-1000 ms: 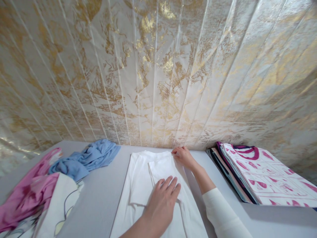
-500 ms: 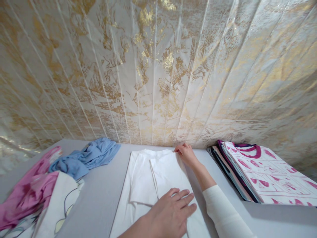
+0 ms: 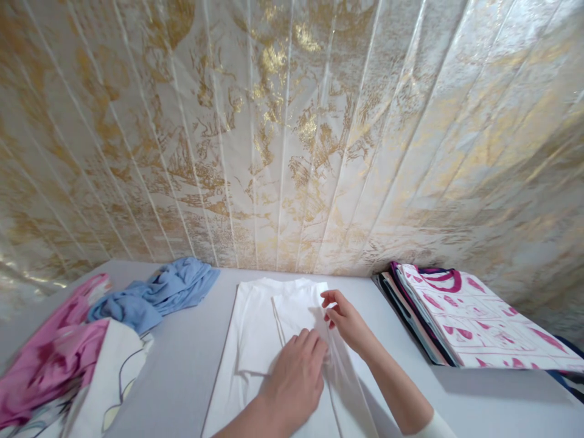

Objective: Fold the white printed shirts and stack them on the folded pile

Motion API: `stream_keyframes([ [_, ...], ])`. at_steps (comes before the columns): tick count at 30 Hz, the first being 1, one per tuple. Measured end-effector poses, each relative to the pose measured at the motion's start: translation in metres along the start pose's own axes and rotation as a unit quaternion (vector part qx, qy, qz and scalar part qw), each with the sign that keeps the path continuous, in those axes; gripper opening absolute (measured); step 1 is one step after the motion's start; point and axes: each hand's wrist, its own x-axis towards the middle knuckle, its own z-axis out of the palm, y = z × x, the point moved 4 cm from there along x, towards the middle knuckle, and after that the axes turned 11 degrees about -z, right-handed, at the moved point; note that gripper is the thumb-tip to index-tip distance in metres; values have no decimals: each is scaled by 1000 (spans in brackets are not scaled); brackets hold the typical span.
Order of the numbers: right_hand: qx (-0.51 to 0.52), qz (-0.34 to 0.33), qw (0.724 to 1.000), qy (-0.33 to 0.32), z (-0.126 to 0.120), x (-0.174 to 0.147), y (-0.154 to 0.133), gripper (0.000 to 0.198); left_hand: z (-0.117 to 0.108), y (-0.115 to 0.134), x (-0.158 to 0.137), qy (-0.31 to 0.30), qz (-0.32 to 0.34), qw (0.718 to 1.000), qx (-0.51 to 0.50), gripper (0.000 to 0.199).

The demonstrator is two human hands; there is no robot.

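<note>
A folded white garment (image 3: 255, 347) lies lengthwise in front of me, its far end near the wall. A folded-over flap rests on its upper part. My left hand (image 3: 296, 374) is over the middle of the garment with its fingers bent together, and cloth bunches up beside the fingertips, which are partly hidden. My right hand (image 3: 342, 319) is at the garment's upper right edge. Its fingers are curled but apart, with no cloth visible between them.
On the right stands a stack of folded clothes, topped by a white shirt with a pink print (image 3: 479, 319). To the left lie a crumpled blue garment (image 3: 155, 295) and a rumpled pink and white one (image 3: 59, 359). A gold-patterned wall covering (image 3: 283, 152) rises behind the table (image 3: 182, 347).
My right hand has come off the far right corner and moved nearer to me. My left hand has shifted up and inward, its spread fingers now bent, and the cloth's right side has bunched.
</note>
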Motion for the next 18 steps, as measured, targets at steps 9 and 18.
stream_keyframes([
  [9,107,122,987,-9,2,-81,-18,23,-3,1,6,5,-31,999,30,21],
  [18,43,86,995,-27,8,-79,-18,28,-6,-1,9,11,-58,998,24,13],
])
